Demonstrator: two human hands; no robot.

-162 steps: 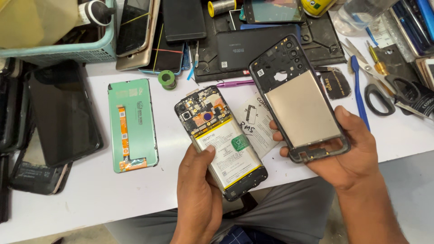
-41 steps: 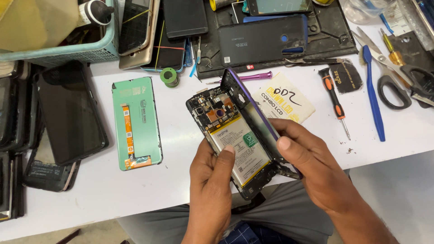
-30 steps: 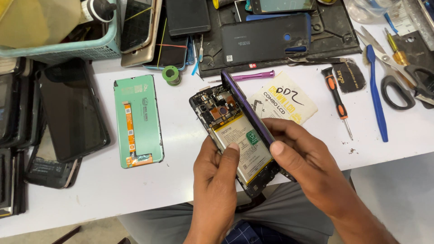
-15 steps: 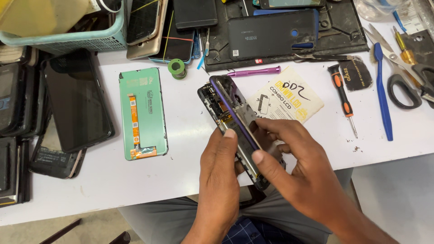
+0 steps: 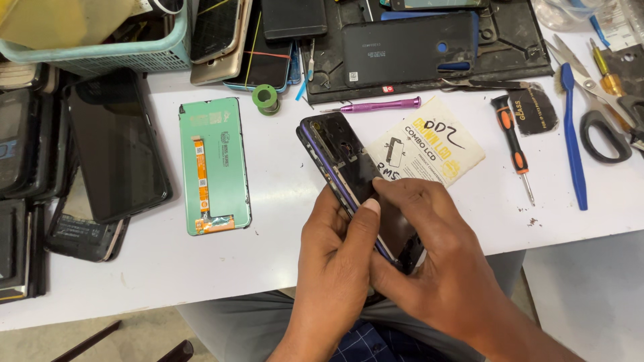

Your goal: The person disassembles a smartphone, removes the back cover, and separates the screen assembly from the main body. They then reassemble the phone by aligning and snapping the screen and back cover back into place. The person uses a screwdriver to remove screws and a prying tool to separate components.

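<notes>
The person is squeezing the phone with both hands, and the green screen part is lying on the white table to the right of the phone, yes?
Not quite. Both hands, left hand and right hand, do grip the phone, but the green screen part lies on the white table to the left of the phone, not the right. The head view shows it.

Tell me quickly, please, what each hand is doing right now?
Left hand: closed around the phone, gripping its lower left edge.
Right hand: closed on the same phone, fingers pressing its back cover.
</notes>
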